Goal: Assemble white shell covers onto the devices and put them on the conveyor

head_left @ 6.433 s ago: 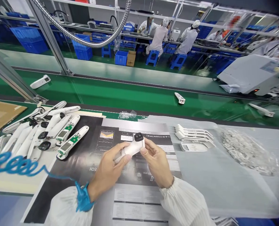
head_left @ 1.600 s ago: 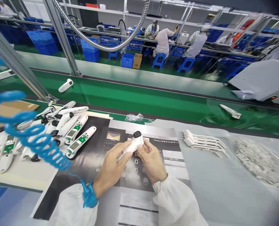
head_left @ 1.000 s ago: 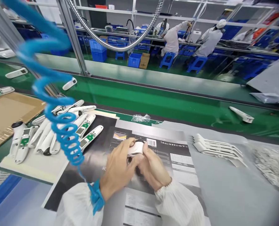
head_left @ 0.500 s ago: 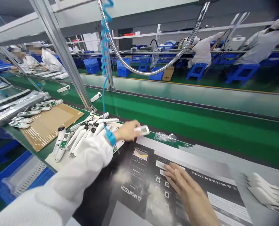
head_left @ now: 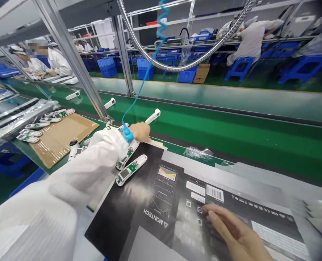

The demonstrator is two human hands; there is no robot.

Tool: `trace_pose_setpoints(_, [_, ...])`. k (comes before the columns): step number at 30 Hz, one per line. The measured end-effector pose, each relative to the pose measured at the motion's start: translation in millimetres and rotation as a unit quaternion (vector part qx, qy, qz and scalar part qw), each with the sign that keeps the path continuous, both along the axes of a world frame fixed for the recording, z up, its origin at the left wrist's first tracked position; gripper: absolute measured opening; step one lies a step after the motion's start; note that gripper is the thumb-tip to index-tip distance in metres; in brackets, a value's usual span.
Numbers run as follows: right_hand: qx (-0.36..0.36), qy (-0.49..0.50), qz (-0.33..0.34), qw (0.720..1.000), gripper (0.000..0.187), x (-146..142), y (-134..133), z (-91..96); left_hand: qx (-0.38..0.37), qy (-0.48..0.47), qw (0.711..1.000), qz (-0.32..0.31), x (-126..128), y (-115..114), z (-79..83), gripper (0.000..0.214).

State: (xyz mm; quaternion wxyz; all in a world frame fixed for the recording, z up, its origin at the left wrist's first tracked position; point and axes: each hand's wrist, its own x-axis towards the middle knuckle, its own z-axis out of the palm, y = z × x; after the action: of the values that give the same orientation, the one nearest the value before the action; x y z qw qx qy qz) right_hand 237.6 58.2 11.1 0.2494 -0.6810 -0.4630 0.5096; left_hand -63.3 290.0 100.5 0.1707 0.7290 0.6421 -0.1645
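My left hand, with a blue wrist strap, is at the far edge of the bench, over a pile of white casings. Its fingers are mostly hidden. Just beyond it, a white handheld device with a small dark window lies on the green belt, its near end close to my knuckles. Nearer me, an open casing half with a green circuit board rests on the black printed cardboard. My right hand hovers over that cardboard, thumb and fingers curved, a gap between them, holding nothing.
Two more white devices lie on the belt to the left. Brown cardboard has open casings beside it. Crumpled clear plastic sits at the bench edge. A metal post and hanging flexible metal hose stand ahead; co-workers sit beyond.
The white device that was in my left hand now lies on the belt. That hand has drawn back left over the pile. My right hand's fingers have curled, and the view has shifted.
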Motion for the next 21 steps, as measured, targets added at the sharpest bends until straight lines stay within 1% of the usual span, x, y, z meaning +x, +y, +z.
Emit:
trace_pose_setpoints(2, [0.02,-0.002,0.02,1.0,0.049,-16,7,8.7,-0.04,0.001,0.999,-0.021,-1,-38,-2.1,0.028])
trace_pose_setpoints(4, [0.039,0.009,0.029,0.999,0.05,-33,12,17.6,-0.044,-0.016,0.998,-0.029,1,-70,-5.9,0.031])
trace_pose_setpoints(5, [0.045,0.022,0.035,0.998,0.05,-40,14,21.4,-0.034,-0.035,0.998,-0.03,2,-81,-6.8,0.033])
trace_pose_setpoints(7, [0.055,0.052,0.04,0.996,0.049,-51,15,27.1,0.004,-0.094,0.995,-0.032,3,-96,-4.3,0.031])
trace_pose_setpoints(10, [0.075,0.064,0.025,0.995,0.045,-55,13,31.6,0.079,-0.193,0.978,-0.028,2,-110,5.3,0.028])
trace_pose_setpoints(12, [0.094,0.05,0.007,0.994,0.042,-51,11,32.7,0.119,-0.271,0.955,0.005,2,-121,6.8,0.032])
trace_pose_setpoints(13, [0.103,0.042,-0.002,0.994,0.04,-49,10,33.0,0.121,-0.311,0.942,0.026,3,-128,4.3,0.034])
trace_pose_setpoints(15, [0.121,0.03,-0.012,0.992,0.038,-45,9,32.8,0.083,-0.38,0.92,0.054,7,-143,-7.6,0.03])
trace_pose_setpoints(16, [0.131,0.023,-0.013,0.991,0.037,-43,9,32.3,0.052,-0.399,0.914,0.052,10,-151,-15.8,0.028])
trace_pose_setpoints(18, [0.153,-0.005,-0.008,0.988,0.035,-42,9,30.1,0.006,-0.409,0.912,0.027,16,-164,-33.6,0.026])
trace_pose_setpoints(21, [0.198,-0.06,0.012,0.978,0.029,-44,14,25.0,0.01,-0.405,0.914,0.006,24,-173,-53.9,0.031])
